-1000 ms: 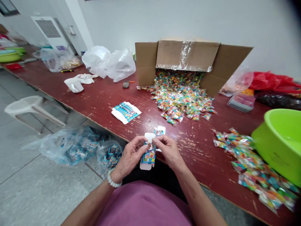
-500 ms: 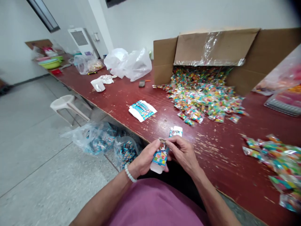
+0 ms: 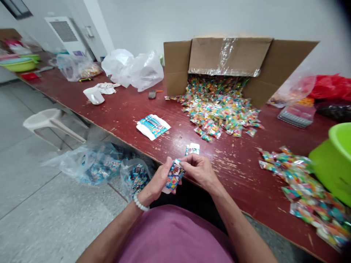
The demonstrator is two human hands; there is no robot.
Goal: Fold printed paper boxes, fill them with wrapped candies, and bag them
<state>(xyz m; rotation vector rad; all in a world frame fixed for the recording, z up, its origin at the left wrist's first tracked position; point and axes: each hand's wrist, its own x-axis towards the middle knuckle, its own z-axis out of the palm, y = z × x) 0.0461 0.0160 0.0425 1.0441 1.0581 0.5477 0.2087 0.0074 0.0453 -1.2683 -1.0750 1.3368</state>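
Just below frame centre, our left hand [image 3: 157,183] grips a printed box [image 3: 174,176]; our right hand [image 3: 200,170] pinches its top.

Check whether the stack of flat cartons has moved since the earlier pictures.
No. Judged against the open cardboard box, the stack of flat cartons shows no shift in any direction; only the head camera's view has swung.

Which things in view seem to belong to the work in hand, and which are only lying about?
Probably part of it:
printed carton, held in left hand and right hand
flat cartons
second carton
perhaps wrapped sweets

Apparently just lying about:
white plastic bag
white stool
small dark object
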